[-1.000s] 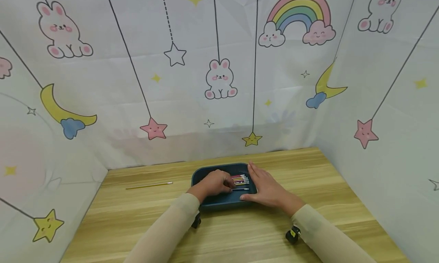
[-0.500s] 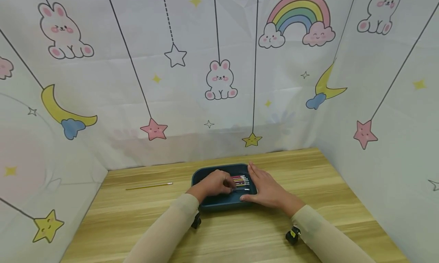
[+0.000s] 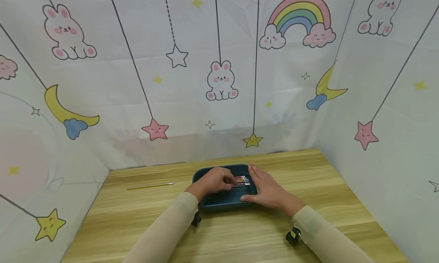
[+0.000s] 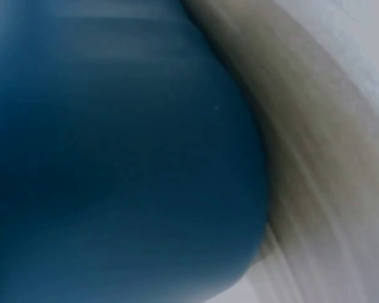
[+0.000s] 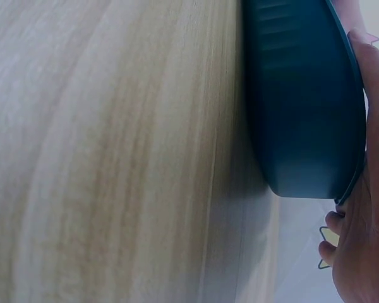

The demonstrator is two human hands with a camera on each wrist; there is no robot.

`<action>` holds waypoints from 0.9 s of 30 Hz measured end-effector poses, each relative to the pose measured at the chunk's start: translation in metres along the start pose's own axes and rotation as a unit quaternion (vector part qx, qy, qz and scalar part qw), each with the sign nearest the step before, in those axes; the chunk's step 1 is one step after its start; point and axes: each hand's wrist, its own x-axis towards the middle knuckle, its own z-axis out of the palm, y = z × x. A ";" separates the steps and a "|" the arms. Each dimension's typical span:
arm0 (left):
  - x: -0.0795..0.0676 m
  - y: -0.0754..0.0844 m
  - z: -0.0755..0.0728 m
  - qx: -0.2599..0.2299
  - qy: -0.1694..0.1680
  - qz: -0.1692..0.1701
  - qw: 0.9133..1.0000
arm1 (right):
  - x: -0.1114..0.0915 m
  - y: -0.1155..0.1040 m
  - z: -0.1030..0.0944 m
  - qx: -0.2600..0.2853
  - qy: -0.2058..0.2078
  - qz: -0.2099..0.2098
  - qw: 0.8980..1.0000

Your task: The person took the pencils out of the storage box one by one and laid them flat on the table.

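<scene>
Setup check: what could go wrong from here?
1. Disturbed row: the left hand is curled in at the pencils, so it may knock some askew as it works.
2. Tray shift: the right hand spreads against the tray at its right end; if that slackens, the tray could slide.
3. Stray: a lone yellow pencil lies on the table and might roll if bumped.

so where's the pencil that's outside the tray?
In the head view, the yellow pencil lies on the table, left of the blue tray, pale end toward it.
</scene>
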 end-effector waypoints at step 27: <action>-0.032 0.009 -0.051 -0.025 0.051 0.015 0.998 | -0.001 -0.001 0.000 0.002 0.002 0.000 1.000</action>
